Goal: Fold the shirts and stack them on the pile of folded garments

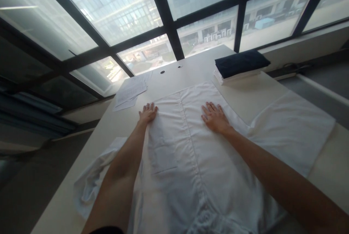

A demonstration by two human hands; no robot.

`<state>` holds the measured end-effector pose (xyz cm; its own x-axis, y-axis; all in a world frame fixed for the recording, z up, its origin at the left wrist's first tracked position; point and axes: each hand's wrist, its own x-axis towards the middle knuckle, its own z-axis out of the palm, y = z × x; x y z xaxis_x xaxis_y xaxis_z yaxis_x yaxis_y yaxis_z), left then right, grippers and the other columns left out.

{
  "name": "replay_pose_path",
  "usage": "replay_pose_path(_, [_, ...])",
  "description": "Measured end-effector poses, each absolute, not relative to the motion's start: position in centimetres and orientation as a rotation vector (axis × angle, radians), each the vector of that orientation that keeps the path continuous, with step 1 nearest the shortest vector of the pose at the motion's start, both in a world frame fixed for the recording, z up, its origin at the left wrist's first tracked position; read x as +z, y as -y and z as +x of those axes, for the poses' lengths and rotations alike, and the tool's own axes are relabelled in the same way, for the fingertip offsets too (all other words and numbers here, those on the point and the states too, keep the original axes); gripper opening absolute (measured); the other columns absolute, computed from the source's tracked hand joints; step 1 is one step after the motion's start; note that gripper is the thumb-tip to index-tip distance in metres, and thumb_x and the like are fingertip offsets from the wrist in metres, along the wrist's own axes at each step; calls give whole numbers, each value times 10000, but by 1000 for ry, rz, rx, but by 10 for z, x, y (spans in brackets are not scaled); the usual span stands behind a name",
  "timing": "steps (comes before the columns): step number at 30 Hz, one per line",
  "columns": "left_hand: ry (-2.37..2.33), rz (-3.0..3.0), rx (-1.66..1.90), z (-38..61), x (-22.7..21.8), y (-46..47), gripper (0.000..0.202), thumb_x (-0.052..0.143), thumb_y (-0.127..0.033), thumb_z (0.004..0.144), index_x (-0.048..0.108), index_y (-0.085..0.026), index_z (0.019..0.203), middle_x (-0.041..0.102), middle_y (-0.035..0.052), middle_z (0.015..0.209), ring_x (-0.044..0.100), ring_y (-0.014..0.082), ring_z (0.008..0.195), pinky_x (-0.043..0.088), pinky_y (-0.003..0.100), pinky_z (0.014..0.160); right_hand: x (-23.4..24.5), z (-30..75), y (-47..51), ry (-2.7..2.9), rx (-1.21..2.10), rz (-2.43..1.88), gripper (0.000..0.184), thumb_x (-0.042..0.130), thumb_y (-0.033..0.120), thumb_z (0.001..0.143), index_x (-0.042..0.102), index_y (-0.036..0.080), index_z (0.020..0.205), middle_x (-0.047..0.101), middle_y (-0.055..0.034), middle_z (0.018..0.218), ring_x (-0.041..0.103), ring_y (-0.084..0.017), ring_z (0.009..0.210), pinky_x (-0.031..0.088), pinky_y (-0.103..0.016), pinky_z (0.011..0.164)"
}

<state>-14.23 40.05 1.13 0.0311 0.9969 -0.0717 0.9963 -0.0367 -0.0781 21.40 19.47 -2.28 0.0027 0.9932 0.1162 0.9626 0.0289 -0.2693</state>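
Observation:
A white short-sleeved garment (pixel 174 143) with a long centre seam lies spread over the table, its collar end towards me. My left hand (pixel 148 112) rests at its far left edge, fingers spread, partly on the cloth. Flat on the right half of the cloth is my right hand (pixel 215 117), with its fingers apart. One sleeve (pixel 294 128) stretches out to the right. On the left, the other sleeve (pixel 92 179) lies crumpled, partly behind my left forearm. A chest pocket shows on the left half.
The white table (pixel 191 70) reaches to large dark-framed windows (pixel 174 23). Printed papers (pixel 132 90) lie at its far left. A folded stack with dark blue cloth (pixel 241 63) on top of white cloth stands at the far right. Two small round dark spots mark the tabletop.

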Motion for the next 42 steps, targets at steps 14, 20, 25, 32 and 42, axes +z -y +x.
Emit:
replay_pose_path(14, [1642,-2746,107,-44,-7,-389,670,139,-570,1073,185,-283,1676,128,6,1751,96,244,1618,147,523,1289,-23,214,-195,2043,135,-2020,607,345,419,1061,393,170,1612,279,-125,1712,229,-282,1585,151,-539,1279])
replay_pose_path(20, [1823,-2617,122,-60,3,-423,663,150,-539,1068,210,-274,1673,125,37,1753,118,300,1613,159,589,1273,-23,214,-195,2035,132,-2000,601,352,411,1062,404,161,1606,289,-131,1708,233,-292,1583,154,-541,1277])
replay_pose_path(25, [1849,-2543,19,-42,12,-405,700,121,-552,1063,213,-222,1673,104,72,1755,91,327,1613,162,624,1263,-21,213,-195,2023,158,-2003,600,354,412,1062,402,166,1607,285,-133,1709,229,-288,1584,146,-541,1278])
replay_pose_path(32, [1737,-2637,-48,-2,2,-280,724,218,-606,1049,270,-214,1656,186,95,1741,138,364,1604,237,642,1240,-21,214,-195,2026,172,-2004,603,359,413,1061,393,165,1610,274,-133,1714,216,-286,1587,135,-542,1278])
replay_pose_path(42, [1798,-2612,-168,9,-10,-222,649,260,-547,1067,334,-246,1637,255,98,1722,216,326,1592,209,590,1266,-22,217,-195,2041,175,-2029,611,331,432,1064,370,180,1618,266,-120,1719,205,-270,1590,135,-536,1276])
